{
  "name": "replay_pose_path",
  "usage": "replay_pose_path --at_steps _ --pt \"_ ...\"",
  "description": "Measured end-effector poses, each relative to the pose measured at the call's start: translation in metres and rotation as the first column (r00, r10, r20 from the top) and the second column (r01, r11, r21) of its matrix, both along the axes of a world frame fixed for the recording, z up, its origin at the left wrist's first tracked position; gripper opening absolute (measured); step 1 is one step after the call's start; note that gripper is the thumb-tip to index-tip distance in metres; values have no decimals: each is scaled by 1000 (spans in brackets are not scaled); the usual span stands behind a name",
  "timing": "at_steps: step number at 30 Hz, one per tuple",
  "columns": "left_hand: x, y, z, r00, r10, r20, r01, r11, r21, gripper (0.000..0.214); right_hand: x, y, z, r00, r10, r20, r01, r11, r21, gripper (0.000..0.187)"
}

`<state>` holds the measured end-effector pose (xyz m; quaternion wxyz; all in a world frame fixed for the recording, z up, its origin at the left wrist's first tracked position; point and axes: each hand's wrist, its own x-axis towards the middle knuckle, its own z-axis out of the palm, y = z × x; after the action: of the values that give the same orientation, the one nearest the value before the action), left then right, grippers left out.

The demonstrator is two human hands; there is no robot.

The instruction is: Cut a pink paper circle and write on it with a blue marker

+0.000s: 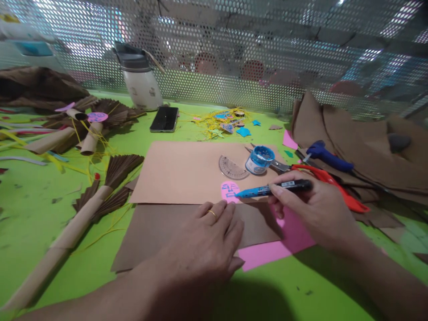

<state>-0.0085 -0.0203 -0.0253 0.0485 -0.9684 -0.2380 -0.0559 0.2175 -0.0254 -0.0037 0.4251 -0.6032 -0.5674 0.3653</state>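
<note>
In my right hand (pixel 310 205) is a blue marker pen (pixel 264 191), gripped between thumb and fingers. Its blue tip meets a small pink paper circle (pixel 227 187) that bears blue angular line marks. My left hand (pixel 210 236), with a ring on one finger, lies over brown paper (pixel 157 232), fingertips at the circle's lower edge. Under the circle is a lighter tan sheet (pixel 177 171). A clear protractor (pixel 232 167) and an open jar of blue paint (pixel 259 159) sit just beyond it. Pink paper (pixel 267 254) pokes out beneath my hands.
Red-handled scissors (pixel 331 183) and a blue glue gun (pixel 329 157) lie right, beside stacked brown cardboard (pixel 354 142). Left is a cardboard tube with pleated fans (pixel 83 216). A phone (pixel 164 119), white bottle (pixel 140 82) and yellow shreds (pixel 214 122) stand before a perforated metal screen (pixel 214 58).
</note>
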Motion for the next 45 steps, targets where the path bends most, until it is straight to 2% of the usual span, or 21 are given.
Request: replay_pose_path --at_steps 6,15,21,25,35,41,45 --pt "1 -2 1 1000 13 -1 -13 1000 4 48 -7 -1 4 996 -81 -39 84 994 67 19" --pt "0 0 -3 1000 6 -7 -6 999 37 49 -7 0 -2 999 -23 -45 25 998 53 20" --pt "1 0 -1 1000 15 -12 -15 1000 23 48 -13 -1 -1 996 -64 -59 65 998 11 20" --pt "1 -1 -1 1000 18 -14 -18 1000 7 50 -9 2 -4 999 -13 -44 14 1000 4 21" --pt "1 -1 -1 999 25 -20 -25 1000 9 49 -4 2 -1 998 -63 -24 63 998 13 23" --pt "1 1 -2 1000 16 -20 -16 1000 9 49 -3 2 1 997 -73 6 72 993 95 20" --pt "2 1 -2 1000 20 -24 -19 1000 7 50 -3 2 -1 999 -41 21 39 994 104 20"
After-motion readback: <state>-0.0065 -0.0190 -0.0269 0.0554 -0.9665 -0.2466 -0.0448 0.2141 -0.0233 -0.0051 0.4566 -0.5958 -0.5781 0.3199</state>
